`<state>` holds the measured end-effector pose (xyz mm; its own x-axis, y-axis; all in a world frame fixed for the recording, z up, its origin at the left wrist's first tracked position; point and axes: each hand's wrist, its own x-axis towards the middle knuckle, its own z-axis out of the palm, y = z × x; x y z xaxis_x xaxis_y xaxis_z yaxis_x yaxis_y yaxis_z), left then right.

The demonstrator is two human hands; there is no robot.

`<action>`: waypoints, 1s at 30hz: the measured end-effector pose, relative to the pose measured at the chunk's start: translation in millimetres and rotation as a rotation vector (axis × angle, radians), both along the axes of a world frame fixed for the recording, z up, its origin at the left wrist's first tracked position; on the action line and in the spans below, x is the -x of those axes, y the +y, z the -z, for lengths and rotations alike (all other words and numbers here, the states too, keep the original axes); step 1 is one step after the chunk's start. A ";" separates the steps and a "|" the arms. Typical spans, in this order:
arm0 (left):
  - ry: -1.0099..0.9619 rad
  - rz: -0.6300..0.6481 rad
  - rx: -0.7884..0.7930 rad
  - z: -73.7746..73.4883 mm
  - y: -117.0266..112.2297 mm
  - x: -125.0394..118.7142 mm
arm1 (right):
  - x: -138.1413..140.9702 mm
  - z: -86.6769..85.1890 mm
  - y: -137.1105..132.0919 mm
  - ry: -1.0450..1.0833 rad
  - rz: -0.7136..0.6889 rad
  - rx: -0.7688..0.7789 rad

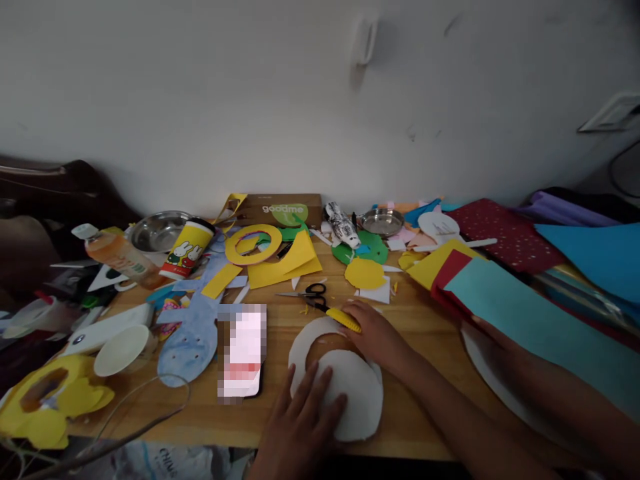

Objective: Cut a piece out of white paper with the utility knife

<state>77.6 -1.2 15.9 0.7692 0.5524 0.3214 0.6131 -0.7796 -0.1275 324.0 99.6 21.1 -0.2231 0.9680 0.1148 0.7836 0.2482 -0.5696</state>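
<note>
My left hand (303,417) lies flat on a round white foam disc (357,400) near the table's front edge. Partly under that disc is a white foam ring (304,341). My right hand (375,337) grips a yellow craft knife (344,319), whose dark tip points left over the far rim of the ring. Small black-handled scissors (313,291) rest just beyond the knife on the wooden table (280,413).
A phone (243,353) sits left of the disc, with a paper cup (123,348) and blue cutout (193,337) further left. Yellow paper pieces (280,263), a box (280,210) and steel bowls line the back. Coloured sheets (525,313) cover the right, above another person's arm (540,380).
</note>
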 end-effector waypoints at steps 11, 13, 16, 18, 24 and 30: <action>-0.082 -0.120 0.187 -20.6 -7.3 -3.4 | 2.1 -3.2 -7.7 0.115 -0.016 0.125; -0.122 -0.167 0.225 -19.9 -6.2 -12.4 | 3.3 -2.5 -7.7 0.122 -0.008 0.133; -0.115 -0.200 0.240 -16.0 -2.3 -25.6 | 4.4 -3.4 -9.1 0.137 -0.008 0.141; -0.100 -0.202 0.218 -12.3 0.4 -31.4 | 4.2 -4.8 -10.4 0.144 -0.014 0.148; -0.195 -0.064 0.073 -16.5 9.7 -12.3 | 1.3 -5.7 -8.5 0.182 -0.047 0.179; -0.529 -0.071 -0.061 -54.7 20.1 33.0 | -3.4 -8.7 -13.6 0.286 -0.072 0.251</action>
